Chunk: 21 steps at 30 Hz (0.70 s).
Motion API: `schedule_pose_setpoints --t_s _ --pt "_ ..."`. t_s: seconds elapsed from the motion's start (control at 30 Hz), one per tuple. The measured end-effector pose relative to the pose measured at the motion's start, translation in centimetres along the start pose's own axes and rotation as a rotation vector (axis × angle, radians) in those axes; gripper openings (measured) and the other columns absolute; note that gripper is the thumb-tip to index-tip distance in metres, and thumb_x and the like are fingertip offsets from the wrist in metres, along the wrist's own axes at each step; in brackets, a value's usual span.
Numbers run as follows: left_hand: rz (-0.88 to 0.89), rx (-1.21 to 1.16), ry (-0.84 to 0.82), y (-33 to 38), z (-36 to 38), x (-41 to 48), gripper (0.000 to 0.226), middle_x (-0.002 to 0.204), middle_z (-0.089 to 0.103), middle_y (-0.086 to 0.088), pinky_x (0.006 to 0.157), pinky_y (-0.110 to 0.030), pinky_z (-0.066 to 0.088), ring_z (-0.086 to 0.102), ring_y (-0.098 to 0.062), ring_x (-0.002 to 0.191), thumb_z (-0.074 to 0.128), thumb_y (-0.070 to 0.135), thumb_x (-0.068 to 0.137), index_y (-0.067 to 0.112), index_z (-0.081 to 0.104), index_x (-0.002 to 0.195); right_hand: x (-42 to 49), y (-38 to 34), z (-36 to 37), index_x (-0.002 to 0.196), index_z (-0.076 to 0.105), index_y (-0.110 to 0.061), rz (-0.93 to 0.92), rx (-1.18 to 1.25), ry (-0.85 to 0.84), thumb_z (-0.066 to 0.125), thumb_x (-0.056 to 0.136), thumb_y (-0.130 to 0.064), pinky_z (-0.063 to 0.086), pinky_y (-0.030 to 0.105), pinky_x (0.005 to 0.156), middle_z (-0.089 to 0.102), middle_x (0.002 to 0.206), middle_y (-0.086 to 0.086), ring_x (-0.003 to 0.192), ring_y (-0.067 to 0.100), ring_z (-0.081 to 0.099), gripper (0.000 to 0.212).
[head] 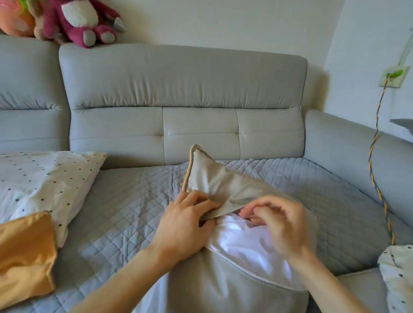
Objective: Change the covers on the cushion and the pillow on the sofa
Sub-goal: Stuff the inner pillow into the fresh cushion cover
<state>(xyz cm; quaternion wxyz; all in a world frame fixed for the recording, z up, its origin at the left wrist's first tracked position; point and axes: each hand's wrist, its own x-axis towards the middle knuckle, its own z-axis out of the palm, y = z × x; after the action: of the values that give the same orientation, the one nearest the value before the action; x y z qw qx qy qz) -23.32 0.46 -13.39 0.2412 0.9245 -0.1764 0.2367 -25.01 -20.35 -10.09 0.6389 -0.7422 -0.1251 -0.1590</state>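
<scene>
At the left front edge of the grey quilted sofa seat (132, 200), a loose orange fabric cover (17, 249) lay overlapping the near corner of a white pillow with dark polka dots (34, 182). Midway along the seat, near its front edge, a beige fabric cushion cover (214, 180) with orange piping stood tilted, its opening gaping to show the white inner cushion (242, 243) partly inside. The person's left hand (186, 224) pinched the cover's open edge between thumb and fingers. The right hand (280, 225), blurred, curled its fingers at the same opening; whether it gripped anything could not be told. A dotted white fabric (401, 278) lay at the seat's right front corner.
</scene>
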Motion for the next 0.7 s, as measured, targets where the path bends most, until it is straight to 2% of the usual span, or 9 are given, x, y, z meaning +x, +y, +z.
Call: schedule_pose_setpoints --t_s 0.1,0.17,0.23,0.3,0.37,0.47,0.53,0.57,0.7 --pt "-0.039 -0.096 -0.086 0.5 -0.7 -1.5 0.053 0.123 0.052 0.020 0.105 -0.014 0.027 0.041 -0.006 0.116 0.038 0.044 0.078 0.039 0.066 0.123 1.7 -1.5 0.2 0.068 0.068 -0.008 0.140 0.199 0.146 0.051 0.088 0.005 0.040 0.022 0.040 0.074 0.076 0.011 0.043 0.029 0.062 0.029" --pt "-0.114 -0.261 -0.206 0.2 -1.8 -1.7 0.052 0.127 0.047 0.024 0.104 -0.007 0.018 0.034 0.001 0.120 0.040 0.041 0.078 0.047 0.060 0.126 3.4 -2.2 0.2 0.073 0.068 -0.014 0.128 0.134 0.221 0.055 0.091 -0.007 0.040 0.023 0.040 0.075 0.082 0.006 0.049 0.025 0.065 0.023" --pt "-0.188 -0.448 -0.302 -0.3 -3.1 -1.5 0.047 0.124 0.053 0.024 0.105 -0.010 0.022 0.039 0.004 0.120 0.042 0.034 0.077 0.045 0.067 0.116 5.4 -1.5 -0.1 0.091 0.070 -0.027 0.040 -0.280 0.177 0.061 0.087 -0.043 0.055 0.035 0.068 0.075 0.097 -0.005 0.087 0.017 0.071 0.019" --pt "-0.239 -0.617 -0.309 -0.5 -4.4 -0.8 0.041 0.117 0.064 0.018 0.103 -0.018 0.033 0.051 0.005 0.115 0.047 0.028 0.074 0.031 0.078 0.102 6.5 -0.7 0.0 0.127 0.056 -0.040 0.109 -0.795 -0.114 0.050 0.068 -0.086 0.041 0.047 0.105 0.060 0.134 -0.011 0.128 0.018 0.053 0.075" --pt "-0.314 -0.776 -0.206 -0.7 -5.3 0.5 0.042 0.113 0.068 0.013 0.095 -0.022 0.041 0.056 -0.003 0.113 0.047 0.026 0.071 0.025 0.079 0.098 6.6 0.0 0.7 0.145 0.034 -0.043 0.249 -1.019 -0.351 0.033 0.054 -0.104 0.028 0.054 0.112 0.042 0.151 -0.011 0.139 0.022 0.039 0.110" --pt "-0.611 -0.658 0.119 -1.8 -4.7 2.9 0.064 0.135 0.047 0.007 0.105 -0.033 0.040 0.044 -0.019 0.131 0.059 0.058 0.076 0.030 0.055 0.133 5.5 0.9 1.8 0.138 0.038 -0.043 0.176 -1.085 -0.300 0.027 0.058 -0.103 0.031 0.049 0.107 0.048 0.142 -0.008 0.132 0.024 0.043 0.101" --pt "-0.766 -0.635 -0.011 -2.3 -3.3 4.6 0.104 0.141 0.049 0.002 0.109 -0.037 0.041 0.050 -0.021 0.129 0.069 0.080 0.064 0.025 0.037 0.146 4.4 1.1 2.7 0.132 0.042 -0.041 0.071 -1.154 -0.176 0.026 0.063 -0.099 0.033 0.045 0.104 0.051 0.136 -0.008 0.127 0.024 0.046 0.091" --pt "-0.782 -0.635 -0.086 -2.6 -2.1 5.2 0.105 0.134 0.058 0.004 0.104 -0.036 0.046 0.058 -0.020 0.120 0.068 0.085 0.058 0.024 0.045 0.140 3.8 1.4 3.1 0.130 0.043 -0.041 0.028 -1.183 -0.149 0.024 0.065 -0.097 0.033 0.045 0.103 0.051 0.134 -0.008 0.126 0.024 0.047 0.088" --pt "-0.650 -0.283 -0.040 -2.3 0.8 6.1 0.046 0.107 0.068 0.002 0.079 -0.034 0.044 0.062 -0.028 0.105 0.057 0.064 0.086 0.026 0.060 0.111 3.5 2.0 1.7 0.139 0.039 -0.043 -0.020 -1.068 -0.235 0.017 0.069 -0.091 0.028 0.038 0.106 0.048 0.142 -0.015 0.132 0.015 0.043 0.087"
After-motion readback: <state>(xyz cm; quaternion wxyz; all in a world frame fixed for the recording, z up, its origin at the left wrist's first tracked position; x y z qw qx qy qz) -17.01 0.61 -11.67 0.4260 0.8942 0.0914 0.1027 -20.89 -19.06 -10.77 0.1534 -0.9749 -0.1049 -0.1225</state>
